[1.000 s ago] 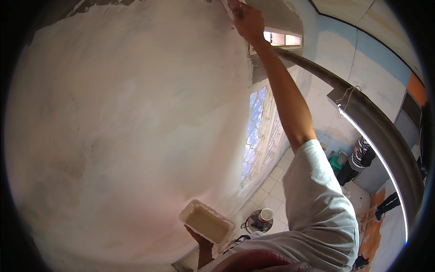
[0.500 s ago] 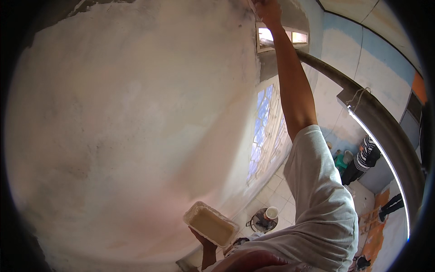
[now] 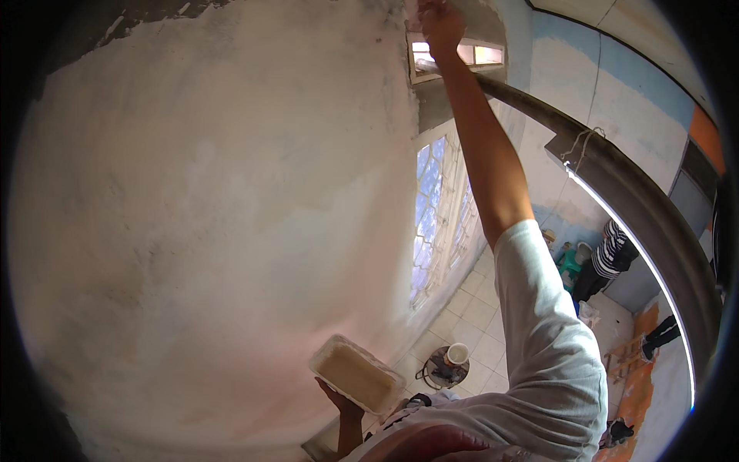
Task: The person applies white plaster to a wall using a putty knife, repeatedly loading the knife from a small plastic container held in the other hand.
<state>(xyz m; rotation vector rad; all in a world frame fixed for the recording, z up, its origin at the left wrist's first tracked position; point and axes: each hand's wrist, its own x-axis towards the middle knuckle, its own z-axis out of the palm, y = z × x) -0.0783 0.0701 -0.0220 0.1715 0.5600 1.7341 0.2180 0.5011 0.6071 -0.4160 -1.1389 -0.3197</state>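
Observation:
My left hand (image 3: 339,399) supports a pale rectangular tub (image 3: 368,355) from below and along its side, close to the wall. A beige, smooth paste (image 3: 357,377) lies inside the tub. High up, my right arm stretches to the top of the view, and my right hand (image 3: 442,32) is closed against the wall by the small upper window. What its fingers hold is blurred and partly cut off by the frame. The wall (image 3: 215,208) has a patchy, whitish coat, with a rough grey bare strip (image 3: 115,31) along its upper left edge.
A barred window (image 3: 433,208) sits below the small vent window (image 3: 486,55). A dark beam (image 3: 566,119) carries a lit tube lamp (image 3: 633,235) at the right. Below, a round stool (image 3: 445,373) bears a white bucket (image 3: 457,353). A person in stripes (image 3: 610,254) stands farther off.
My right hand has shifted slightly left at the wall's top edge. The window, beam and lamp appear farther left as the view turns. The tub remains in my left hand.

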